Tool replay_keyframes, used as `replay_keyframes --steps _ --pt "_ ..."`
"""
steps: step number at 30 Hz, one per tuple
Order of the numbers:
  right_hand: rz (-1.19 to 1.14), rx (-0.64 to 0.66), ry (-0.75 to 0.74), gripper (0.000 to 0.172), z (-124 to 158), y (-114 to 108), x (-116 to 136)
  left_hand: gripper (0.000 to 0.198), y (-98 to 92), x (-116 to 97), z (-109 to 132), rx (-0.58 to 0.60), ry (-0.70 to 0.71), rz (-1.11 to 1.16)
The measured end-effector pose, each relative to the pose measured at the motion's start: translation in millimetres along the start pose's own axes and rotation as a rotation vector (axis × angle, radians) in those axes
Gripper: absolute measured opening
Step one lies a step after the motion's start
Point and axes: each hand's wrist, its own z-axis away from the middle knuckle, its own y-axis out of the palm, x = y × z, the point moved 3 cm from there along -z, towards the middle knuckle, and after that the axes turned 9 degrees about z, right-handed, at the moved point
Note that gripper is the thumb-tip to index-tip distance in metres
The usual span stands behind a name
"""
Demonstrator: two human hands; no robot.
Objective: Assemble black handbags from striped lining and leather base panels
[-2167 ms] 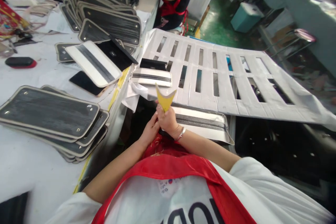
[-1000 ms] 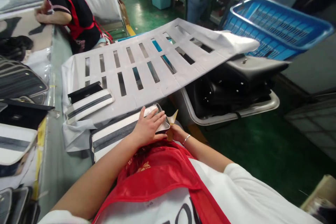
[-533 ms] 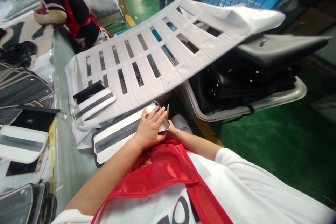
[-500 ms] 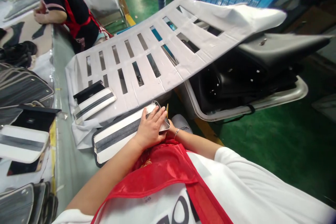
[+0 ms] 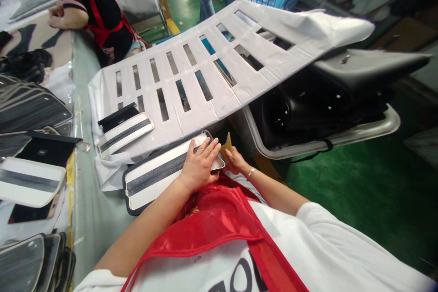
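A long white panel with a dark grey stripe and a dark border (image 5: pixel 142 195) lies in front of me, its left end rough-edged. Flat on its right part rests my left hand (image 5: pixel 201 162), fingers stretched out and gripping nothing. Just beyond the panel's right end, my right hand (image 5: pixel 237 162) is closed on a thin yellow piece (image 5: pixel 226 143) that stands on edge. Its exact kind cannot be made out. That hand is apart from the panel.
A slotted board wrapped in white sheeting (image 5: pixel 226 102) stretches ahead, bearing a smaller striped panel (image 5: pixel 128 133). At left, a table edge (image 5: pixel 82 100) borders stacked dark panels (image 5: pixel 37 112). A bin rim (image 5: pixel 349 134) with black pieces stands right; a co-worker (image 5: pixel 97 4) is back left.
My right hand has moved right, away from the panel's end, bringing the yellow piece along. My left hand stays flat on the panel. The view has shifted slightly.
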Motion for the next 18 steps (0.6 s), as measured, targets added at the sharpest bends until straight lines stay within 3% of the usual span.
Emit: replay_keyframes --steps 3,5,7,11,15,18 --pt "0.029 0.010 -0.006 0.034 25.1 -53.3 -8.2 0.076 -0.2 -0.3 1.8 -0.013 0.006 -0.002" --pt "0.046 0.177 -0.038 0.038 49.3 -82.6 -3.4 0.078 -0.6 -1.8 4.0 -0.039 0.003 -0.022" --pt "0.121 0.373 -0.053 0.040 73.8 -97.7 10.1 0.078 -0.4 -4.1 7.4 -0.070 -0.004 -0.047" --pt "0.354 0.572 -0.138 0.034 94.6 -84.0 50.0 0.073 2.9 -8.2 17.4 -0.123 -0.042 -0.070" --pt "0.430 0.659 -0.223 0.034 77.8 -51.6 75.6 0.076 6.0 -9.5 28.1 -0.155 -0.067 -0.073" --pt "0.444 0.703 -0.210 0.037 64.7 -41.5 80.8 0.080 7.2 -8.7 33.2 -0.158 -0.071 -0.069"
